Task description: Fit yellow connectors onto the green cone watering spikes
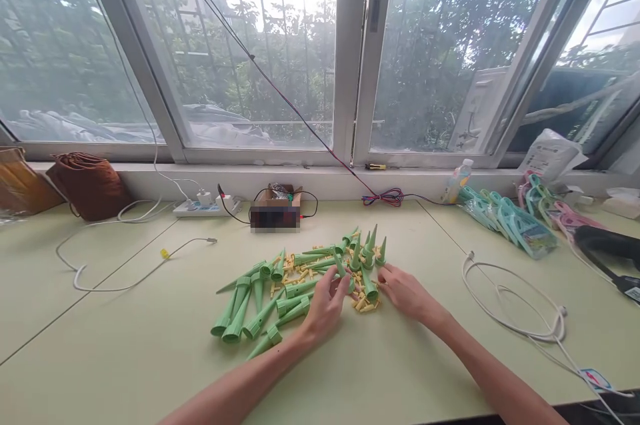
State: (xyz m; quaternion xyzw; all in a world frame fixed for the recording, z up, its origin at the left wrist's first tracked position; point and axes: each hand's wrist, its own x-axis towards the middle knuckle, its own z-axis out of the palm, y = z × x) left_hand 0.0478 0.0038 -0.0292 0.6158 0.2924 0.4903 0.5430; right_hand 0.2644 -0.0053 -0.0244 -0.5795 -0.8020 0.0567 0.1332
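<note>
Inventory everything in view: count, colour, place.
Cones: over a dozen, green, centre
Pegs: many, yellow, among cones
Table: one, pale green, foreground
Window frame: one, grey, background
Trees: several, green, outside
Power strip: one, white, back left
Cardboard box: one, brown, back centre
Blurred item: one, dark, before box
Pouch: one, brown, back left
Bag: one, orange, far left
Cables: several, white, both sides
Wire coil: one, red and blue, back
Sill item: one, yellow-black, centre
Bottle: one, pale, back right
Bagged plastics: several, teal and pink, right
Plastic bag: one, white, back right
Dark object: one, black, right edge
Left hand: one, holding a cone
Right hand: one, beside cones
</note>
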